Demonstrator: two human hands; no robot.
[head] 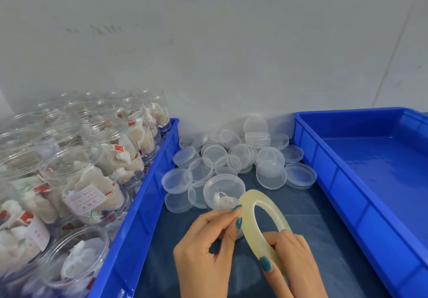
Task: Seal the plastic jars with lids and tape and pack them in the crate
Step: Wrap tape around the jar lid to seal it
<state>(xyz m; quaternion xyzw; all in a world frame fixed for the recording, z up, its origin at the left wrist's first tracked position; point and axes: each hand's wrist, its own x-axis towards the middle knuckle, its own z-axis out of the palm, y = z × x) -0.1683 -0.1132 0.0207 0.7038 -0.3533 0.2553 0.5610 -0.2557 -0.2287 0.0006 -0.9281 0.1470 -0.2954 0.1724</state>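
A person's right hand (291, 258) grips a yellowish tape roll (261, 223) upright over the blue worktop (312, 216). The left hand (208, 240) pinches the roll's upper edge, just in front of a lidded jar (224, 189). Loose lids (231, 156) lie behind, between a crate of open jars (76, 170) and a second blue crate (347, 182).
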